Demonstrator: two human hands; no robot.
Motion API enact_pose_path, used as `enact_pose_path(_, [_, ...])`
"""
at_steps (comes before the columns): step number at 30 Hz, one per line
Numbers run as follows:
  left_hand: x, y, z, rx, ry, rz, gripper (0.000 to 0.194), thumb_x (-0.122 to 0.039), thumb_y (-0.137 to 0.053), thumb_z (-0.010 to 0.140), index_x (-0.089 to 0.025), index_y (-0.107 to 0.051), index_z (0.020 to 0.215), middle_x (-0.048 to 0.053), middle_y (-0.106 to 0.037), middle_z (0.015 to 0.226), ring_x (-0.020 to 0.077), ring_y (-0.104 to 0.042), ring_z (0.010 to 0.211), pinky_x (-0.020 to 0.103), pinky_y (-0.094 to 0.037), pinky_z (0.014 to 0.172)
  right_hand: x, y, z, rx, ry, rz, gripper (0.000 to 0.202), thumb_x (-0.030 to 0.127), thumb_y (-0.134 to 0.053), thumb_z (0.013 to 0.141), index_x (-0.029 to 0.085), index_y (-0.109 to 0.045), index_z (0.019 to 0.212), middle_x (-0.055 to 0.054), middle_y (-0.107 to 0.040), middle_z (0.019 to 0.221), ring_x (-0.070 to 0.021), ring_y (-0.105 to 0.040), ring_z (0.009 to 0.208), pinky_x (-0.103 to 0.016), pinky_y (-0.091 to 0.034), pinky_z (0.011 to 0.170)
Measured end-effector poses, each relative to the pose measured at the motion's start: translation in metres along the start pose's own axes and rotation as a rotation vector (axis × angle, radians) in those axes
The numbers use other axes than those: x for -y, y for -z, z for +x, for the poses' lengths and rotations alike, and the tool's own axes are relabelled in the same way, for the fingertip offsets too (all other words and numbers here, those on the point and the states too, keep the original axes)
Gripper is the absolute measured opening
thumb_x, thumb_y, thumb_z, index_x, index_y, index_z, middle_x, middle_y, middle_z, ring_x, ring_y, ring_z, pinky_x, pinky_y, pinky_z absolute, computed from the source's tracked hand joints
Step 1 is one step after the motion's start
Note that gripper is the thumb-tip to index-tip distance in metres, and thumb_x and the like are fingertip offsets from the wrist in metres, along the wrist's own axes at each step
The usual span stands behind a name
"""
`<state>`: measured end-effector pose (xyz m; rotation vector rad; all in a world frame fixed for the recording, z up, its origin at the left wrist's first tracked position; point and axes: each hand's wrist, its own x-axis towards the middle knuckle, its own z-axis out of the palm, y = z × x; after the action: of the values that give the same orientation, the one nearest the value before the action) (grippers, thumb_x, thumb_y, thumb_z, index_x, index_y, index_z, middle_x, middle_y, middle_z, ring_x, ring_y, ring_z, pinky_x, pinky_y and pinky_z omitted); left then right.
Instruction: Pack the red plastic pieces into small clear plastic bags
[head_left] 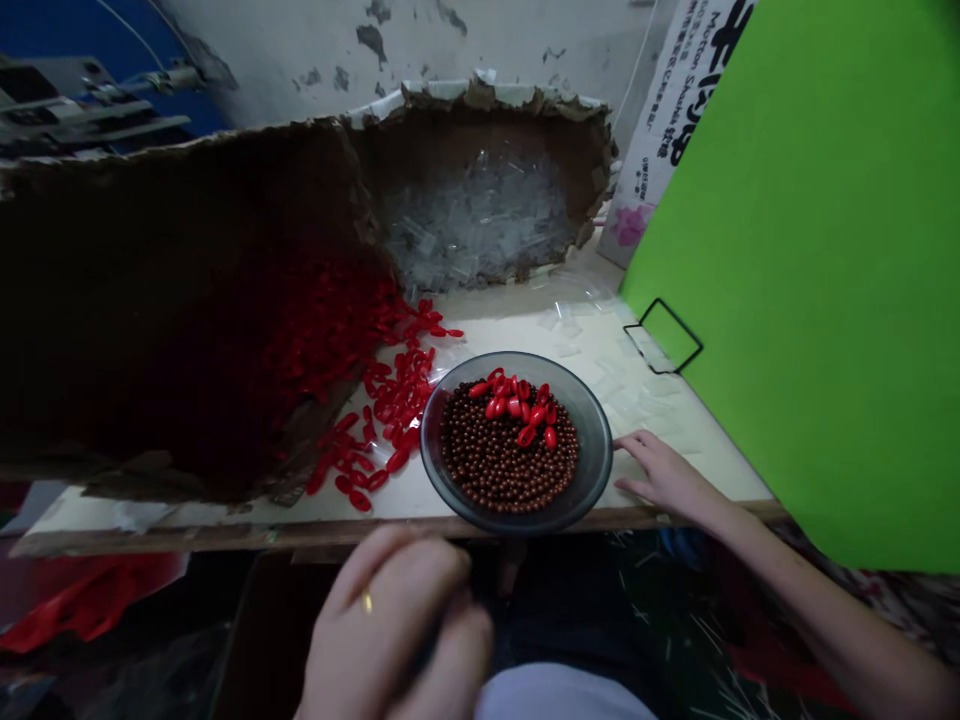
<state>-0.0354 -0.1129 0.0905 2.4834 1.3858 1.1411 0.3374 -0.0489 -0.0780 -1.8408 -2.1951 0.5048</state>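
Note:
A grey bowl [594, 440] sits at the table's front edge, filled with small brown beads [502, 470]. Several red plastic pieces [538, 412] lie on top of the beads. My left hand [405, 620], with a gold ring on one finger, is curled in front of the table, below and left of the bowl; whatever its fingers may hold is hidden. Beside the bowl's right rim, my right hand [656, 472] rests at the table with its fingers apart and nothing in them.
A torn cardboard box on the left spills red pieces [401, 390] onto the white table [480, 310]. Behind it, another box section holds clear plastic pieces [480, 225]. A large green panel [810, 300] with a black wire loop [701, 348] stands at the right.

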Motion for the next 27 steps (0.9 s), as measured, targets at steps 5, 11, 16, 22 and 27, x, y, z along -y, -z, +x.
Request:
enact_pose_path(5, [0.061, -0.048, 0.013, -0.066, -0.006, 0.024, 0.031, -0.007, -0.052, 0.08, -0.019, -0.052, 0.109, 0.008, -0.062, 0.099, 0.017, -0.061, 0.092, 0.031, -0.051, 0.083, -0.007, 0.006, -0.013, -0.068, -0.134, -0.005, 0.032, 0.038, -0.064, 0.074, 0.023, -0.058, 0.103, -0.009, -0.059, 0.106, -0.0261, -0.062, 0.09, -0.041, -0.05, 0.081])
enact_pose_path(11, [0.073, -0.11, 0.025, 0.151, 0.086, -0.026, 0.029, -0.011, -0.042, 0.087, -0.018, -0.054, 0.113, 0.008, -0.059, 0.105, 0.0166, -0.06, 0.092, 0.03, -0.05, 0.083, -0.012, -0.002, -0.02, -0.051, -0.161, -0.047, 0.044, 0.036, -0.064, 0.074, 0.023, -0.059, 0.115, -0.009, -0.059, 0.103, -0.0276, -0.059, 0.097, -0.04, -0.048, 0.086])
enact_pose_path(16, [0.07, -0.135, 0.032, 0.228, 0.14, -0.053, 0.028, -0.009, -0.041, 0.086, -0.018, -0.056, 0.108, 0.008, -0.06, 0.101, 0.0168, -0.06, 0.089, 0.03, -0.049, 0.081, -0.01, -0.003, -0.011, -0.036, -0.11, -0.051, 0.048, 0.037, -0.064, 0.076, 0.025, -0.057, 0.122, -0.008, -0.057, 0.104, -0.028, -0.057, 0.1, -0.041, -0.047, 0.088])
enact_pose_path(22, [0.074, -0.139, 0.031, 0.222, 0.212, -0.129, 0.024, -0.013, -0.041, 0.088, -0.019, -0.057, 0.104, 0.007, -0.059, 0.1, 0.0159, -0.059, 0.088, 0.028, -0.048, 0.079, -0.013, -0.001, -0.013, -0.052, -0.088, -0.052, 0.038, 0.034, -0.064, 0.076, 0.023, -0.06, 0.112, -0.009, -0.058, 0.107, -0.0289, -0.056, 0.102, -0.044, -0.047, 0.09])
enact_pose_path(27, [0.073, -0.139, 0.029, 0.244, 0.231, -0.132, 0.022, -0.016, -0.041, 0.089, -0.02, -0.057, 0.104, 0.007, -0.059, 0.101, 0.0162, -0.059, 0.089, 0.028, -0.048, 0.078, -0.014, -0.004, -0.007, -0.012, -0.038, -0.044, 0.026, 0.035, -0.058, 0.082, 0.022, -0.065, 0.104, -0.01, -0.061, 0.102, -0.0286, -0.057, 0.099, -0.045, -0.047, 0.089])
